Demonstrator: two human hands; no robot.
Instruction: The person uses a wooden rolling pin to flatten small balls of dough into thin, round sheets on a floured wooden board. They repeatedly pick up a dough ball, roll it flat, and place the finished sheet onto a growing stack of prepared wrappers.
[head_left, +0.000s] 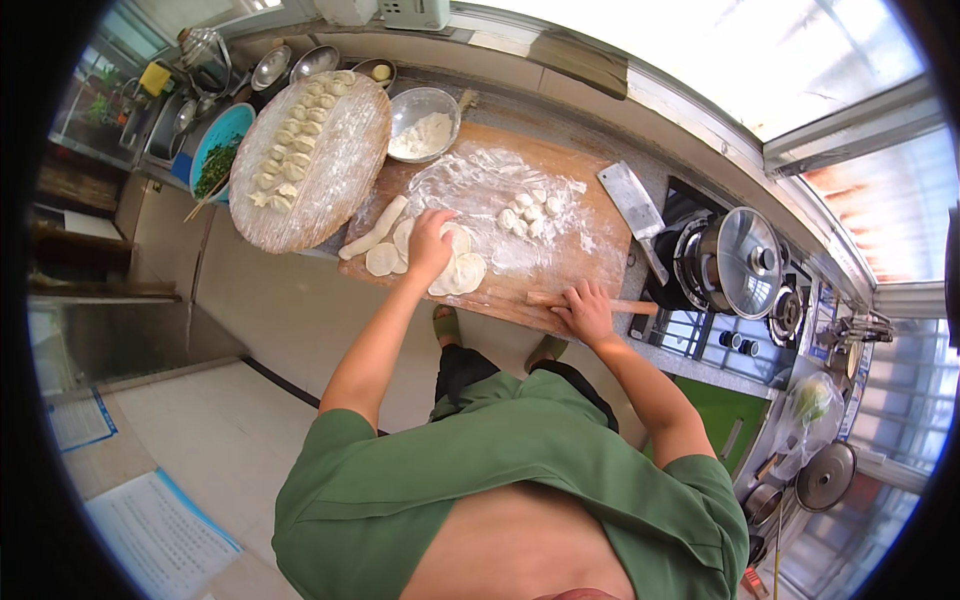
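My left hand (430, 246) is over several flat round dough wrappers (470, 271) at the front left of a floured wooden board (495, 139). Its thumb and forefinger are apart, and nothing shows between them. Under the hand, part of the wrappers is hidden. A rope of dough (375, 229) lies to its left. At the board's front edge my right hand (587, 311) grips a wooden rolling pin (634, 307), whose two ends stick out on either side. Small floured dough pieces (532, 214) sit in a cluster farther back.
A round board (349, 150) carries rows of dumplings (300, 139). Behind it stands a metal bowl of flour (424, 124); a turquoise basin (238, 120) holds chopped greens and chopsticks. On the right, a cleaver (631, 202) lies near a lidded pot (742, 262) on the gas stove (720, 360).
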